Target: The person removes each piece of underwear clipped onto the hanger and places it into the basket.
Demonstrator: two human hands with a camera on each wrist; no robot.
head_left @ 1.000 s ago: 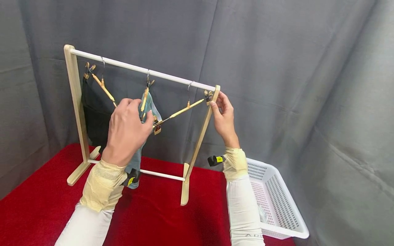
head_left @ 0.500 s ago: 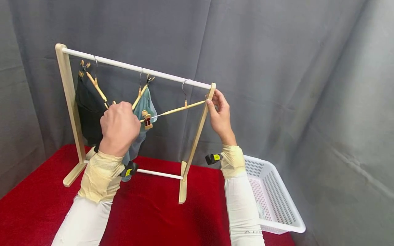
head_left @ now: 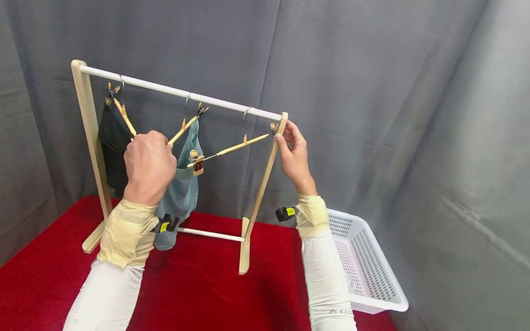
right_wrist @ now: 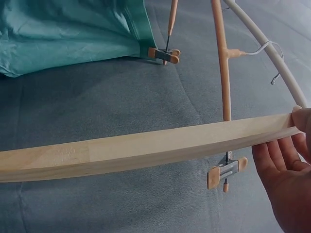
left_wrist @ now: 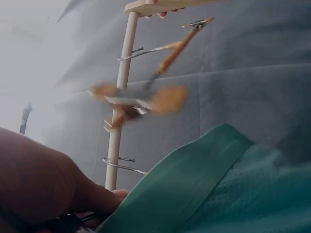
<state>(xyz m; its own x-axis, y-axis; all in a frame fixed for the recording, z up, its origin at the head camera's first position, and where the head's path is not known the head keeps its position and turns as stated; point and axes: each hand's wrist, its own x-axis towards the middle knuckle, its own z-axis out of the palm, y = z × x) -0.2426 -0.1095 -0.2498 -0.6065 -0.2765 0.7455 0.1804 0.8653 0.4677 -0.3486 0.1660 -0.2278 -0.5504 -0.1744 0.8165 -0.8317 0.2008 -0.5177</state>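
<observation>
A wooden rack with a white top bar [head_left: 153, 86] carries three clip hangers. My left hand [head_left: 150, 168] is curled at the near end of the middle hanger [head_left: 182, 131], pinching its clip, mostly hidden by the hand, at the waistband of a teal garment [left_wrist: 184, 189]. The garment hangs below, its far corner held by the other clip. My right hand [head_left: 296, 156] grips the top of the rack's right upright [right_wrist: 146, 143], thumb in front and fingers behind. The bare right hanger [head_left: 242, 146] hangs between the hands, its near clip [head_left: 198, 164] in front of the garment.
A black garment [head_left: 112, 156] hangs at the rack's left end. Right of the rack stands a white perforated basket [head_left: 383, 262] with some pale cloth in it. Red cloth [head_left: 207, 285] covers the table, and grey curtains [head_left: 352, 92] hang behind.
My left hand has moved left, away from the right hanger's near clip, and the middle hanger has swung round with its near end leftward. My right hand keeps its grip on the upright.
</observation>
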